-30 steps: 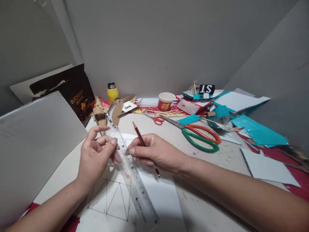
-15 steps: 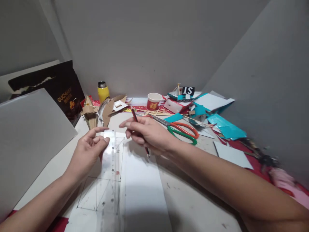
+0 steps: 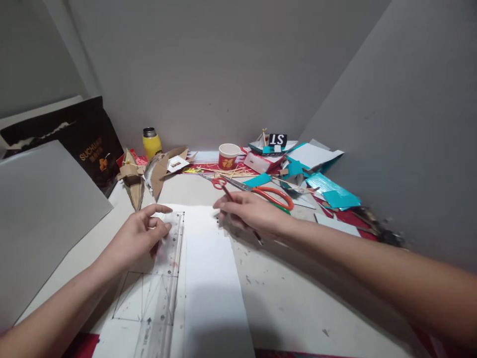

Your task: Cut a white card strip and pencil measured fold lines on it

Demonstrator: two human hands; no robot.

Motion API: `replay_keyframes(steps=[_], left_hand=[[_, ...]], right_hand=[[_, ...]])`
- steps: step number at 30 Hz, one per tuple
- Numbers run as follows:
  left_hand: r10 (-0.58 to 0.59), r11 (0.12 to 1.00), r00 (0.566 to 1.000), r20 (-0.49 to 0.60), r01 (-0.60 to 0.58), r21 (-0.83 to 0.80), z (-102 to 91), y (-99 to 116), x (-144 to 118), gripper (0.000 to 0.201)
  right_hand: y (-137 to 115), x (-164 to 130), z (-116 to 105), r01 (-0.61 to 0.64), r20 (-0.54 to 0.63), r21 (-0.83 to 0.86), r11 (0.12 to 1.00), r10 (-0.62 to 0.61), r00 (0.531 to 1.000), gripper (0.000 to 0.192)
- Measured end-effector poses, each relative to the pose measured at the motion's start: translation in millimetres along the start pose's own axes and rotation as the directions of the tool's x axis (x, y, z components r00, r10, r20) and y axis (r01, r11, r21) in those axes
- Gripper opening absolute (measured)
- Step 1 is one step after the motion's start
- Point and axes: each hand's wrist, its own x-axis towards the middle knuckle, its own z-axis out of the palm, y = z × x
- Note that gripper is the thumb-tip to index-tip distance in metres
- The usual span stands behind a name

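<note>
My left hand has thumb and fingers closed on the upper end of a clear plastic ruler. The ruler lies lengthwise over white card that bears black lines forming boxes and diagonals. Between the fingers of my right hand is a dark pencil, slanted over the table to the right of the card. A plain white strip of paper or card lies beside the drawn lines. Just behind my right hand are scissors with orange and green handles.
A paper cup, thin wooden sticks and a yellow bottle stand or lie at the back. Cardboard pieces are at back left, teal scraps at right. A large white board leans on the left.
The ruler now lies closer along the right-hand drawn line. My right hand has moved away to the right with the pencil. The view has shifted slightly.
</note>
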Motion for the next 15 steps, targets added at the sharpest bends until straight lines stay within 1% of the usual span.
replay_keyframes(steps=[2, 4, 7, 9, 12, 15], left_hand=[[-0.020, 1.000, 1.000, 0.010, 0.020, 0.011, 0.8, 6.9, 0.0, 0.030], [-0.057, 0.998, 0.997, 0.047, 0.057, 0.007, 7.0, 10.5, -1.2, 0.030], [-0.102, 0.994, 0.983, 0.153, 0.106, -0.018, 24.2, 6.4, -3.8, 0.026], [-0.112, 0.991, 0.975, 0.194, 0.122, -0.045, 36.0, -0.7, -4.5, 0.020], [-0.114, 0.991, 0.980, 0.164, 0.123, -0.045, 46.1, -11.4, -2.6, 0.015], [-0.120, 0.991, 0.983, 0.138, 0.126, -0.039, 47.1, -17.2, 1.0, 0.015]], right_hand=[[15.3, -6.2, -7.7, -0.034, 0.021, -0.043, 0.999, 0.035, 0.999, 0.009], [26.5, -13.7, -12.7, -0.064, 0.033, -0.053, 0.997, 0.066, 0.997, 0.008], [37.8, -25.9, -12.9, -0.103, 0.065, -0.018, 0.994, 0.104, 0.992, 0.009], [42.6, -32.4, -9.2, -0.118, 0.109, 0.024, 0.993, 0.115, 0.987, 0.010], [44.5, -35.8, -2.6, -0.125, 0.136, 0.083, 0.989, 0.113, 0.984, 0.008], [38.5, -30.9, 1.4, -0.097, 0.090, 0.160, 0.982, 0.083, 0.992, 0.009]])
